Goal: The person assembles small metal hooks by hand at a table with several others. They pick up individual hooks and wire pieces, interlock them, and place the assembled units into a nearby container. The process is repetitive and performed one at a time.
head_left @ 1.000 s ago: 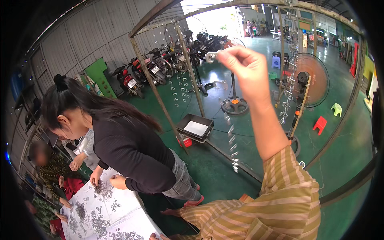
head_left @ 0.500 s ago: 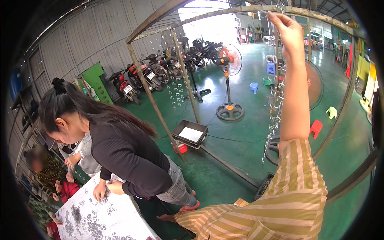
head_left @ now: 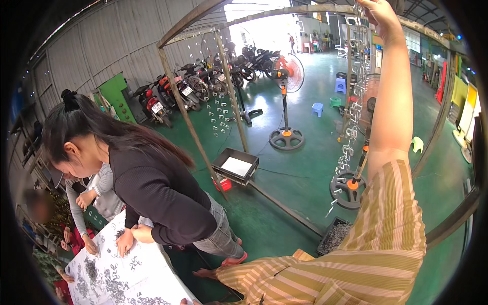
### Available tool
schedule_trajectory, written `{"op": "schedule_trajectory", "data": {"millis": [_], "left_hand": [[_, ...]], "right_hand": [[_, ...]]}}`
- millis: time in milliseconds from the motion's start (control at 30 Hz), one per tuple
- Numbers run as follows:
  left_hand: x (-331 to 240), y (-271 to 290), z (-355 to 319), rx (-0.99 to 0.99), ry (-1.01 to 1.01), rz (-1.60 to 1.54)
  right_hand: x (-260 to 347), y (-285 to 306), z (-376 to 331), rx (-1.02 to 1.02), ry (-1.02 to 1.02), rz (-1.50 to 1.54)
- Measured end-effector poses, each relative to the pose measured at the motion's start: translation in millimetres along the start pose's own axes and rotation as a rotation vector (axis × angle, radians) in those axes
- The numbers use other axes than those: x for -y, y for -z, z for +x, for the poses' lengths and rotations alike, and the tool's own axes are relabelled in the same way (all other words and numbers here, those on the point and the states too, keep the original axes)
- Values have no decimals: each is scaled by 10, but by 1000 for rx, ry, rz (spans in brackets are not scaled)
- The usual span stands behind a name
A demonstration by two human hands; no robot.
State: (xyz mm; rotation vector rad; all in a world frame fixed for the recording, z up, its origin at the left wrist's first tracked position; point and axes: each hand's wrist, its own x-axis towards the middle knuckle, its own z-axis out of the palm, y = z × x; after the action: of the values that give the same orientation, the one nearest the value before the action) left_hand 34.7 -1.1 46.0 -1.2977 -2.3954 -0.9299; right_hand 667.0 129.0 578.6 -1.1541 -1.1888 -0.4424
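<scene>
Overhead, the person's right hand [head_left: 382, 18] reaches to the top of a long, dangling strand of silvery, bent metal links [head_left: 351, 133], just beside the brownish metal bar [head_left: 305, 8] of a tall frame. Its fingers draw toward the strand's upper end, but the picture's rim cuts off the tips, so I cannot tell whether they grasp a link. The arm is stretched nearly straight, presumably because the strand's top sits so high. The strand itself hangs to the left of the forearm, seemingly suspended so that each link can drop freely under its own weight.

Below, near the strand's lower end, a black plastic crate [head_left: 326, 235] holds a heap of small greyish metal pieces, perhaps set there to be within easy reach. The left hand [head_left: 188, 302] barely shows at the lower edge, beside a white-covered table [head_left: 156, 269]; what its fingers are doing cannot be told. Dark clusters of small metal pieces [head_left: 114, 284] lie spread over that cover, probably because pale cloth or paper makes them easier to pick out. A co-worker in a black long-sleeved top [head_left: 157, 188] bends over them, both hands low at the tabletop.
</scene>
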Motion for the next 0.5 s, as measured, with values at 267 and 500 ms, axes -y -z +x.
{"op": "schedule_trajectory", "data": {"millis": [267, 500], "left_hand": [[34, -30, -8, -35, -12, -4], [38, -31, 39, 4, 36, -19]], "right_hand": [[176, 74, -108, 126, -107, -2], [256, 73, -188, 77, -90, -61]]}}
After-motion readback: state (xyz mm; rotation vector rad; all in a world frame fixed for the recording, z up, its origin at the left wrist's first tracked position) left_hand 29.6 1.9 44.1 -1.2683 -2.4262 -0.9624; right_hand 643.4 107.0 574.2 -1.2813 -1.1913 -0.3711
